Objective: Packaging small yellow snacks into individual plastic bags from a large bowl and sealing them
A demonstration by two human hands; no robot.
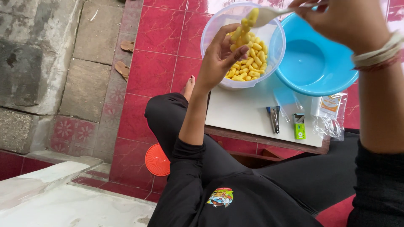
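Clear plastic tub (213,31) of yellow puffed snacks (249,59) sits at the far edge of a low white table (244,113), touching a blue lid or basin (313,63) on its right. Left hand (219,59) is curled over the tub's near rim, thumb inside against the snacks, steadying it. Right hand (345,21) pinches the handle of a white spoon (263,17), raised over the tub with a few snacks riding on the bowl.

Snacks look light, dry and brittle — likely to crush or roll off if the spoon tilts; the tub looks thin and flexible, best held by the rim as now.

On the table nearer the person: a stapler (274,119), a small green box (299,126), clear plastic bags (330,122). Orange round lid (156,159) lies on the red tiled floor (155,38), sandals (124,59) further off.

Spoon handle is mostly hidden in the fingers — top of the right hand is cut off by the frame edge. How deep the snacks lie in the tub is hard to judge.
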